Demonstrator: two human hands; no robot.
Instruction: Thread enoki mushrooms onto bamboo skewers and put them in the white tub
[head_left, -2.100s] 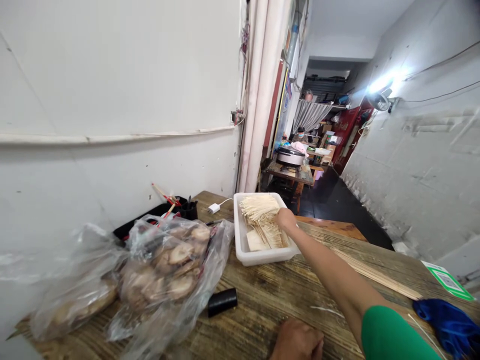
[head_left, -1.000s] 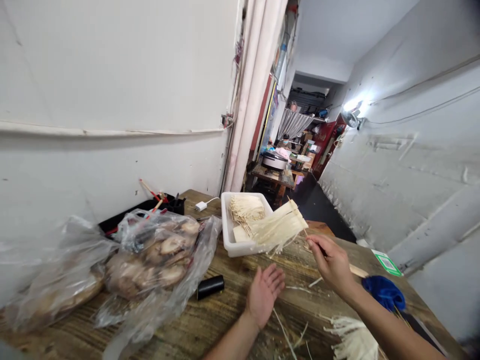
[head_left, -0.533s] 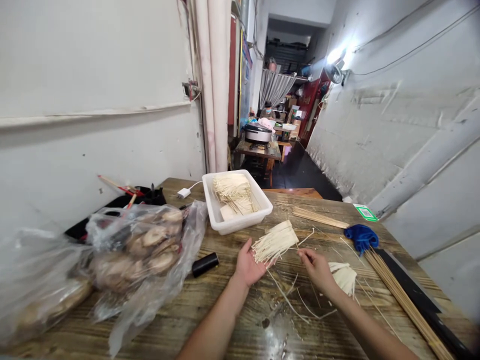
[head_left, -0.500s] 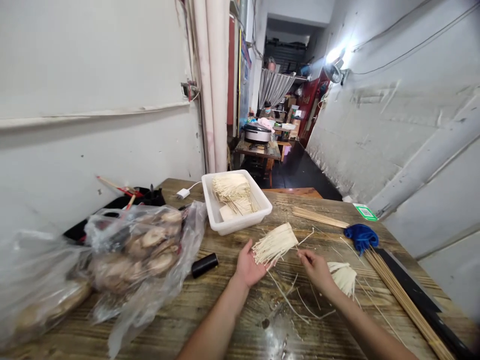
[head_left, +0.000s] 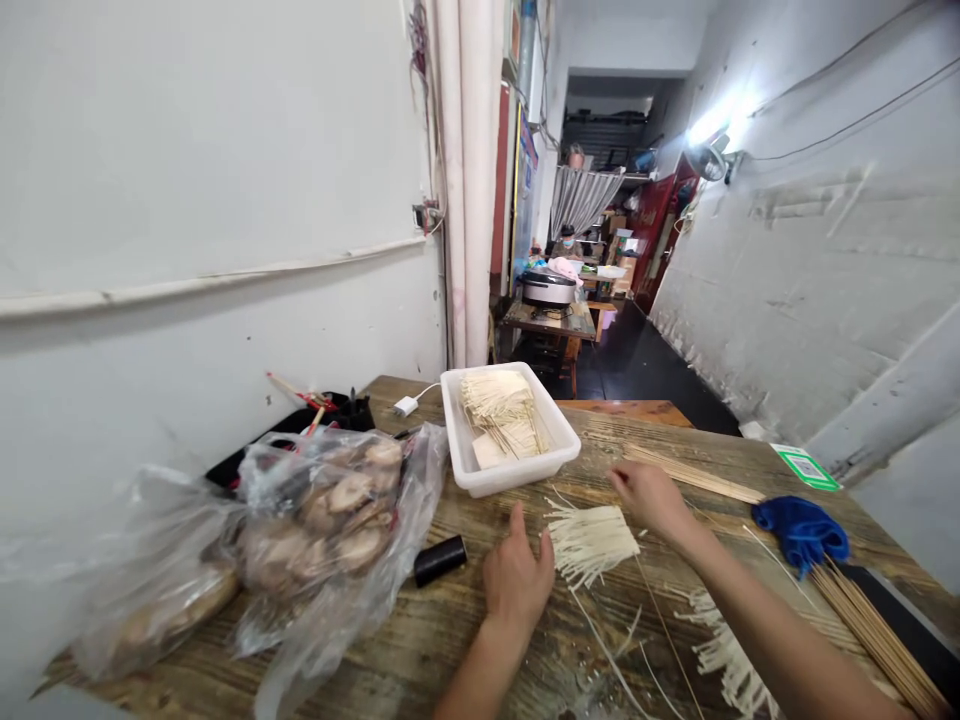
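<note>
A flat bundle of enoki mushrooms (head_left: 596,540) lies on the wooden table, its loose strands pointing left. Beside those strands my left hand (head_left: 517,575) rests palm down and open, thumb and index finger apart, holding nothing. My right hand (head_left: 651,495) is closed beyond the bundle, at the tips of some thin bamboo skewers (head_left: 697,475); whatever its fingers pinch is hidden. One thin stick (head_left: 667,635) runs from the bundle toward the near edge. Partly under my right forearm is a second enoki bunch (head_left: 727,650).
A white plastic tub (head_left: 566,455) holds skewered enoki. Clear bags of large brown mushrooms (head_left: 352,500) fill the left, near a black cylinder (head_left: 440,561). On the right are a blue cloth (head_left: 801,530), more skewers (head_left: 874,625) and a black flat object (head_left: 911,620). A person sits far back.
The enoki bundle has gone from my left palm onto the table. My left hand has turned palm down and opened. My right hand has moved away from the bundle to the skewer tips.
</note>
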